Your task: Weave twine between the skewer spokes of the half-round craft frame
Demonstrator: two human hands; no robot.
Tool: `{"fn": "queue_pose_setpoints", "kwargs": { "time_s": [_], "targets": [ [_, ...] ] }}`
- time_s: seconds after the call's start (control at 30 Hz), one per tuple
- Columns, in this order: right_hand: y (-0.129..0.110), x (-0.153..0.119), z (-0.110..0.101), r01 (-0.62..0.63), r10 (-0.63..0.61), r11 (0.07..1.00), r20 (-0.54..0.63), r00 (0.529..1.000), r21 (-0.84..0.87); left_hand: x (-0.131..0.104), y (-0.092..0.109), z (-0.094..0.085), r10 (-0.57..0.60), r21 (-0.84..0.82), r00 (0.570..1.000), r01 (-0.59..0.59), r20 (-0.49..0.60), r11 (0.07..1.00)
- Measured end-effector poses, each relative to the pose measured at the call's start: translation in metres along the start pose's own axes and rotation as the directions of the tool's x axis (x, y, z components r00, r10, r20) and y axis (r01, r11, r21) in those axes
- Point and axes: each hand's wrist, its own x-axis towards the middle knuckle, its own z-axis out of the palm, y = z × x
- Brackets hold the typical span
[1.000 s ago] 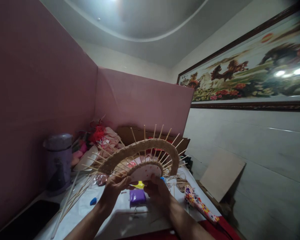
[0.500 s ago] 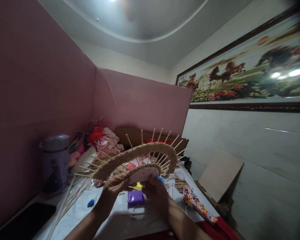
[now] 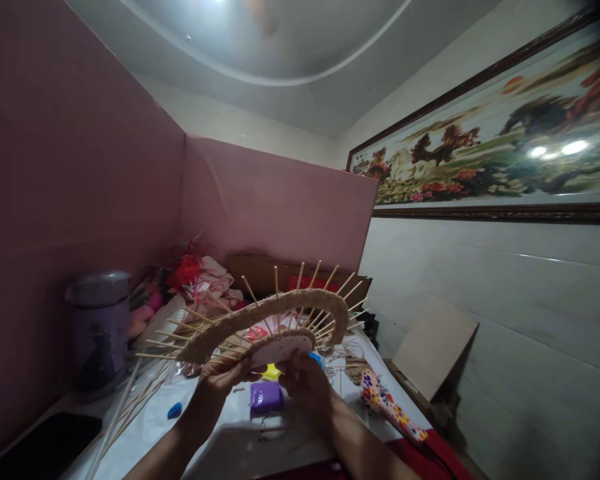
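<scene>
The left hand and right hand, fingers closed, grip the woven fan's near edge above the counter. It lies just far of both, neither nearer, long axis left to right.

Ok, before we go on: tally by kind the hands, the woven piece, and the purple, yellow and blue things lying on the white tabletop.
Hands: 2 (left hand, right hand)
Woven piece: 1
Purple packet: 1
Yellow thing: 1
Blue things: 2 (blue lump, blue item by the right hand)
Total: 7
</scene>
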Motion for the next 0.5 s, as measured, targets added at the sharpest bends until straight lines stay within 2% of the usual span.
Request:
{"fn": "queue_pose_setpoints", "kwargs": {
  "time_s": [0.1, 0.2, 0.33, 0.43, 0.5],
  "targets": [
    [-0.001, 0.002, 0.001, -0.019, 0.019, 1.000, 0.000, 1.000, 0.016, -0.001, 0.002, 0.000, -0.001, 0.010, 1.000, 0.002, -0.031, 1.000],
    [-0.002, 0.004, 0.000, -0.015, 0.012, 0.999, 0.060, 0.998, 0.045, -0.001, 0.003, -0.002, -0.013, -0.007, 0.999, 0.012, -0.048, 1.000],
    [-0.006, 0.003, 0.002, -0.014, 0.001, 0.996, 0.145, 0.989, 0.084, 0.000, 0.007, -0.001, 0.002, -0.119, 1.000, -0.003, -0.003, 0.993],
    [-0.011, 0.003, 0.006, 0.010, -0.025, 0.995, 0.159, 0.987, 0.097, 0.002, 0.011, -0.001, 0.012, -0.215, 1.000, -0.008, 0.017, 0.976],
    [-0.014, 0.003, 0.011, 0.035, -0.049, 0.995, 0.150, 0.987, 0.092, 0.003, 0.012, -0.004, -0.025, -0.252, 0.999, 0.033, 0.035, 0.967]
  ]
}}
